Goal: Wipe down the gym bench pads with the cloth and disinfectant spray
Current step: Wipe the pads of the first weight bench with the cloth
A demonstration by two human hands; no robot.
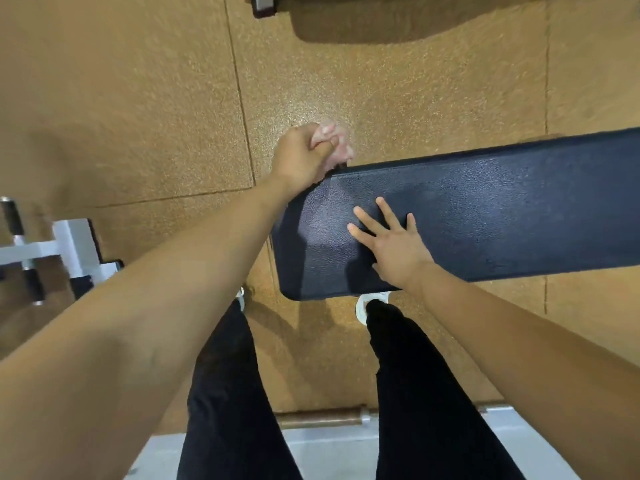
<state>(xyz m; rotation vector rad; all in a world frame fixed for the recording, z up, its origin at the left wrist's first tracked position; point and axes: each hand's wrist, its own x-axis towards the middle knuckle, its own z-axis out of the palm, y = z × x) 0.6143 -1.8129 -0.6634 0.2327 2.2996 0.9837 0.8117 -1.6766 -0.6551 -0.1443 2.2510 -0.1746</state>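
Our left hand (304, 157) is fisted, arm fully extended; our right hand (393, 242) lies flat, palm down, fingers (363, 216) spread.

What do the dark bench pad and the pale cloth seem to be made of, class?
Dark navy bench pad: probably vinyl or faux leather, with a pebbled grain and dull sheen. Pale pinkish cloth, bunched in the left hand: soft crumpled fabric; blur hides its weave.

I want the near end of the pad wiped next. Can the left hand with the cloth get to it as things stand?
Probably yes. The left hand grips the cloth at the pad's far corner, and the near end is bare. Only the right hand, flat on the pad, might block part of the sweep.
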